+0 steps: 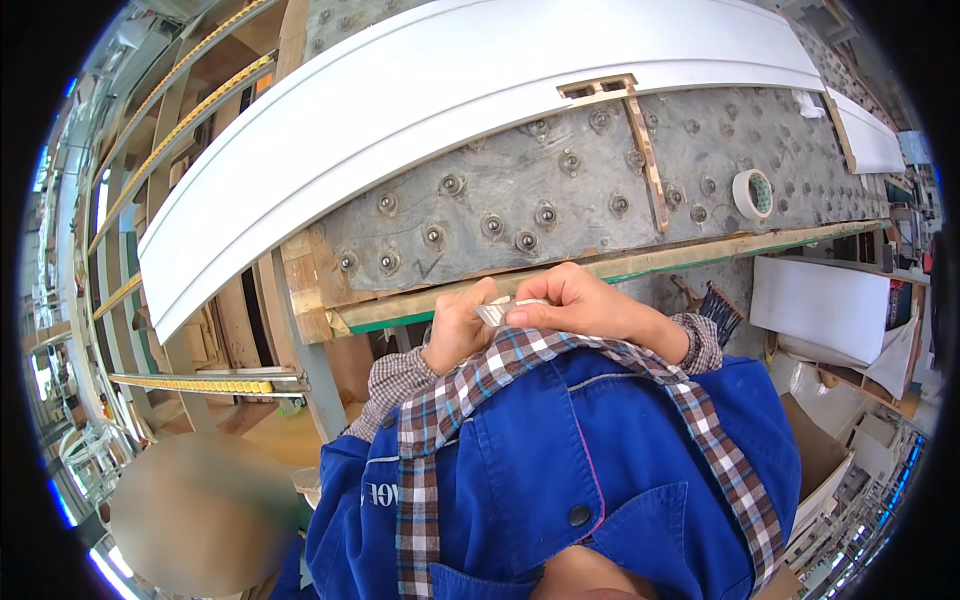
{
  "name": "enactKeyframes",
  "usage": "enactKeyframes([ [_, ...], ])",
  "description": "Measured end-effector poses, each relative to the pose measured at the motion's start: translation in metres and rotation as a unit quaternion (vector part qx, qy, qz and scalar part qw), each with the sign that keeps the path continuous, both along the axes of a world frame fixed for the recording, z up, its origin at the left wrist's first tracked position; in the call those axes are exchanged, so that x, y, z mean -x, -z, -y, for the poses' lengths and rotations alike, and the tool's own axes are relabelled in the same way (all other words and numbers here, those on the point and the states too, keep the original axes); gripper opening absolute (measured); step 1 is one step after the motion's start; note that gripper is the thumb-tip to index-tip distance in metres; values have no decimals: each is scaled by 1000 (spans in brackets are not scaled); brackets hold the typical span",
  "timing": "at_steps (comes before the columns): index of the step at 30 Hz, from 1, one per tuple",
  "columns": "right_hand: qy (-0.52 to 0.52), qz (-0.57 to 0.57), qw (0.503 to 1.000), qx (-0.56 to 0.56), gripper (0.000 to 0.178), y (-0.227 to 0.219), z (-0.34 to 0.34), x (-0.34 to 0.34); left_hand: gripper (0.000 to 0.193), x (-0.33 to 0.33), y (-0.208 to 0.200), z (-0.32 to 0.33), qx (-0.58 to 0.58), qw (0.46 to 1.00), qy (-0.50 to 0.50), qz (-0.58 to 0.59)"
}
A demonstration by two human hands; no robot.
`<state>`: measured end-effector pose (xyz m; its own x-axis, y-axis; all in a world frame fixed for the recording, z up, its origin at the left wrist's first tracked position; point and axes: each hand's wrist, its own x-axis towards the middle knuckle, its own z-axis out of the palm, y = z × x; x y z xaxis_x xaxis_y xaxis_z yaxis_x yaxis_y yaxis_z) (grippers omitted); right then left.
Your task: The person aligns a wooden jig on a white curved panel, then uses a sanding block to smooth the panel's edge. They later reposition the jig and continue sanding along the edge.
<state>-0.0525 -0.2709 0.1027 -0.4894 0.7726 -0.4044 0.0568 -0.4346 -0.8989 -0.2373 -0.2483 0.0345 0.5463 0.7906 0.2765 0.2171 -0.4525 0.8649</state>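
Close to my body, at the near edge of a worktable (470, 180), my two hands meet around a small whitish, partly see-through strip (491, 313). My left hand (460, 325) is closed like a fist at one end of it. The thumb and fingers of my right hand (585, 305) pinch its other end. Fingers cover much of the strip, and its exact kind is unclear. Beyond the hands lies a long white panel (470, 75) with a grooved edge. A T-shaped wooden piece (645, 150) touches that edge and points toward me.
Metal ball rollers (492, 225) stud the grey tabletop. A roll of tape (753, 194) rests toward the right. Another white panel (865, 135) lies at far right. Roller rails (190, 385) run on the left, where a person (205, 515) is close by. White boards (820, 305) stand right.
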Motion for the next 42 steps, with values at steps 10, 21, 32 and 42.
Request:
enactKeyframes([
  [10,14,-5,1000,16,32,7,-1,-2,14,1,2,-3,26,999,31,15],
  [21,101,-11,995,17,23,4,13,1,11,13,0,-9,226,950,207,58],
  [32,172,-36,984,23,25,18,14,-18,24,24,17,-17,306,938,160,10],
  [42,-7,38,999,-16,35,2,-10,-10,13,2,0,-31,216,945,236,70],
])
